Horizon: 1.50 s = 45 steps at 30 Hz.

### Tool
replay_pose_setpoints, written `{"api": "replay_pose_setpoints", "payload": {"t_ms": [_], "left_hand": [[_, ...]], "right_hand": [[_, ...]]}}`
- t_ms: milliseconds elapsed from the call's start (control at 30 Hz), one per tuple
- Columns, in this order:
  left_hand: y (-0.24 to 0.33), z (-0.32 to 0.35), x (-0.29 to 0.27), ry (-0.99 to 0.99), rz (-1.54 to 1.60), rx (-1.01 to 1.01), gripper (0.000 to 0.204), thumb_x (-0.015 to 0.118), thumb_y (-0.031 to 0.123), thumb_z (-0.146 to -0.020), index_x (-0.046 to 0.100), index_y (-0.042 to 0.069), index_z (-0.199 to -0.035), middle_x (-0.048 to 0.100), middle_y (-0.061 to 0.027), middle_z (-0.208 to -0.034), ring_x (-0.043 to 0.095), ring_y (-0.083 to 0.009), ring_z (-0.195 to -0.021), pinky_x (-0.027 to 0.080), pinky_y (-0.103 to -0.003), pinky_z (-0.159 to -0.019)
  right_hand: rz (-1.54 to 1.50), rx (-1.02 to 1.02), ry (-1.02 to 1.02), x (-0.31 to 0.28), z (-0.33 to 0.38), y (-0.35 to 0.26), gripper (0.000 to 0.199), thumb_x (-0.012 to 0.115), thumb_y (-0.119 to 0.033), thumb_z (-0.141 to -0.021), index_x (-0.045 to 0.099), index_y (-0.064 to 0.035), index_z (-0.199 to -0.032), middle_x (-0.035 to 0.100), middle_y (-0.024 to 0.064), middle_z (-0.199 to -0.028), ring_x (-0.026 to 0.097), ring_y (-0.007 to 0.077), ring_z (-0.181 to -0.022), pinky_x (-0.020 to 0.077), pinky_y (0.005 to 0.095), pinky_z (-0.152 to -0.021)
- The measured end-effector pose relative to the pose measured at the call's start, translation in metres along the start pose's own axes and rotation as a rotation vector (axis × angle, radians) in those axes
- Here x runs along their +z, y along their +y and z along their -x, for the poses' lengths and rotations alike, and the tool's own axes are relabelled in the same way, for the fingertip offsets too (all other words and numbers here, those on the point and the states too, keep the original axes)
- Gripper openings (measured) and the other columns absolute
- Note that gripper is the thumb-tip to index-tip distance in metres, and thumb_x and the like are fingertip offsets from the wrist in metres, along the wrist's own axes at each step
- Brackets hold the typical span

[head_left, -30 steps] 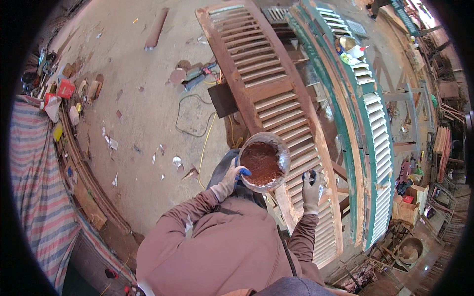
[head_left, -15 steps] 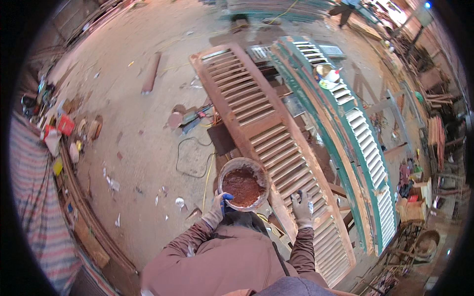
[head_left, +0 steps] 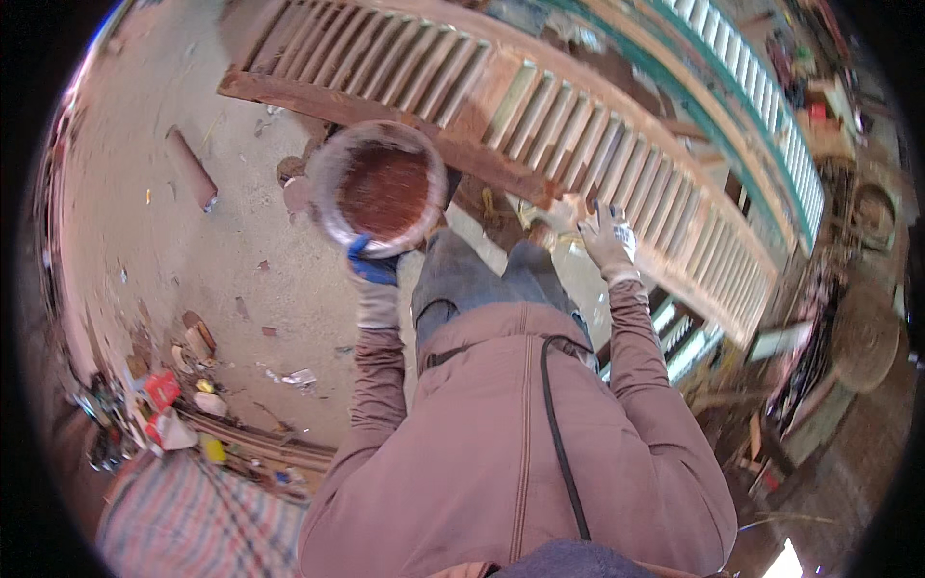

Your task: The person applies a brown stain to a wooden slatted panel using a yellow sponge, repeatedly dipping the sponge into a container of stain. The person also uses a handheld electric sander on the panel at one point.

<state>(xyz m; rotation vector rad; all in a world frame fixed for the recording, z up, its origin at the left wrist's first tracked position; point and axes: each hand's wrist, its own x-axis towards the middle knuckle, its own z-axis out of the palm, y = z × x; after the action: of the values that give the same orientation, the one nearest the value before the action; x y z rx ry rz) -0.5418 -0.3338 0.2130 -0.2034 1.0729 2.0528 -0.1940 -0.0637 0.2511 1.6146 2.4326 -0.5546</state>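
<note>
My left hand (head_left: 374,275), in a grey and blue glove, grips the near rim of a round bucket (head_left: 332,207). Reddish-brown paint (head_left: 387,193) fills part of it. My gloved right hand (head_left: 607,241) is at the near edge of a long louvred wooden shutter (head_left: 568,125), its fingers bent. Whatever those fingers hold is too small and blurred to name. Dark reddish brown covers the shutter's left part and its near edge up to about my right hand; the slats and frame farther right look paler.
Beyond the shutter lies a green-framed louvred shutter (head_left: 761,120) with pale slats. A brown cylinder (head_left: 193,171) rests on the floor at left. Red and white containers and scraps (head_left: 169,429) lie by a striped sheet (head_left: 207,520) at lower left. A wide basket (head_left: 862,337) stands at right.
My view has turned, so the shutters now run more crosswise. The bucket is still in my left hand, and my right hand has gone from over the slats to the shutter's near edge.
</note>
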Motion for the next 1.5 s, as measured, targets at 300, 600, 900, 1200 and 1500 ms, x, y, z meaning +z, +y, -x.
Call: {"api": "replay_pose_setpoints", "payload": {"t_ms": [300, 600, 900, 1200, 1500], "left_hand": [[0.161, -0.073, -0.010, 0.243, -0.149, 0.119, 0.053, 0.060, 0.026, -0.085, 0.054, 0.008, -0.134, 0.058, -0.0125, -0.136, 0.055, -0.0355, -0.125, 0.048, -0.060, -0.102], [0.091, -0.069, -0.067, 0.019, 0.041, 0.070, 0.035, 0.052, 0.045, -0.095, 0.063, 0.013, -0.102, 0.064, -0.0100, -0.102, 0.067, -0.0307, -0.096, 0.060, -0.051, -0.083], [0.082, 0.051, -0.026, -0.066, -0.241, -0.359, 0.038, 0.066, 0.019, -0.082, 0.057, 0.005, -0.116, 0.064, -0.0169, -0.108, 0.069, -0.0333, -0.094, 0.062, -0.053, -0.077], [-0.012, -0.054, 0.098, -0.291, -0.259, -0.370, 0.024, 0.059, 0.026, -0.093, 0.050, 0.015, -0.113, 0.056, -0.0053, -0.090, 0.063, -0.0259, -0.071, 0.061, -0.047, -0.061], [-0.046, -0.105, 0.088, -0.431, -0.345, -0.384, 0.032, 0.063, 0.037, -0.098, 0.060, 0.017, -0.122, 0.065, -0.0035, -0.107, 0.063, -0.0184, -0.100, 0.053, -0.034, -0.095]], "right_hand": [[-0.327, 0.327, -0.123, 0.129, 0.175, -0.032, 0.044, 0.057, -0.031, -0.095, 0.056, -0.0104, -0.133, 0.062, 0.0211, -0.127, 0.056, 0.0414, -0.120, 0.0450, 0.0493, -0.102], [-0.097, 0.159, 0.021, 0.145, 0.177, -0.009, 0.034, 0.055, -0.024, -0.096, 0.056, -0.0107, -0.128, 0.062, 0.0140, -0.113, 0.056, 0.0316, -0.105, 0.0476, 0.0436, -0.084], [-0.196, 0.068, 0.406, 0.055, 0.112, -0.027, 0.021, 0.059, -0.026, -0.096, 0.057, -0.0115, -0.111, 0.057, 0.0072, -0.096, 0.052, 0.0227, -0.085, 0.0433, 0.0372, -0.069], [-0.878, 0.469, 0.432, 0.211, 0.247, -0.064, 0.017, 0.063, -0.028, -0.096, 0.059, -0.0123, -0.095, 0.053, 0.0003, -0.079, 0.048, 0.0138, -0.066, 0.0390, 0.0307, -0.054], [-1.589, 1.320, 0.354, 0.368, 0.386, -0.177, 0.018, 0.068, -0.024, -0.095, 0.069, -0.0069, -0.102, 0.064, 0.0004, -0.079, 0.056, 0.0102, -0.061, 0.0459, 0.0275, -0.054]]}}
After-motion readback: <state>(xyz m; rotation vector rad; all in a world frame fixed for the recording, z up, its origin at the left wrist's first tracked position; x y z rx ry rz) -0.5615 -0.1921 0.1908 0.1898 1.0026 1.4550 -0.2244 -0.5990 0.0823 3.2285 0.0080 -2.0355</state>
